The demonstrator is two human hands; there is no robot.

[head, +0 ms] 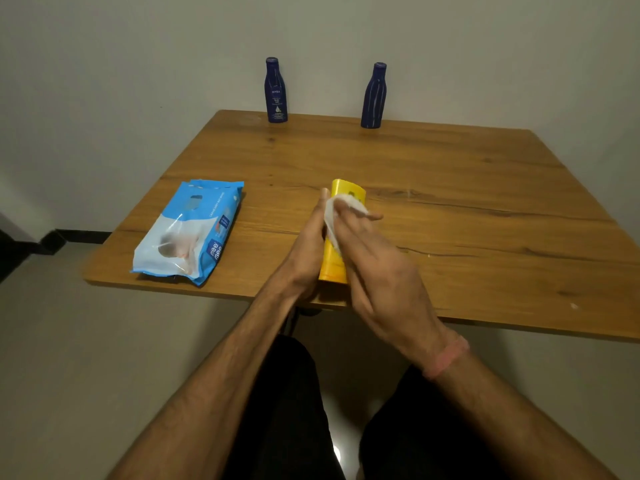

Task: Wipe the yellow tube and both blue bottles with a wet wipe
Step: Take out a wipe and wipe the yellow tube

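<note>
The yellow tube (333, 263) is held between my hands above the near part of the wooden table (433, 188). My left hand (304, 254) grips its left side. My right hand (377, 268) presses a white wet wipe (341, 207) against the tube's upper right side. Only the tube's two ends show. Two dark blue bottles stand upright at the table's far edge by the wall: the left bottle (276, 91) has a white label, and the right bottle (374, 97) is turned so no label shows.
A blue and white pack of wet wipes (188, 233) lies flat on the table's near left part. A grey wall stands right behind the table. My legs in black trousers (294, 410) are below the table's near edge.
</note>
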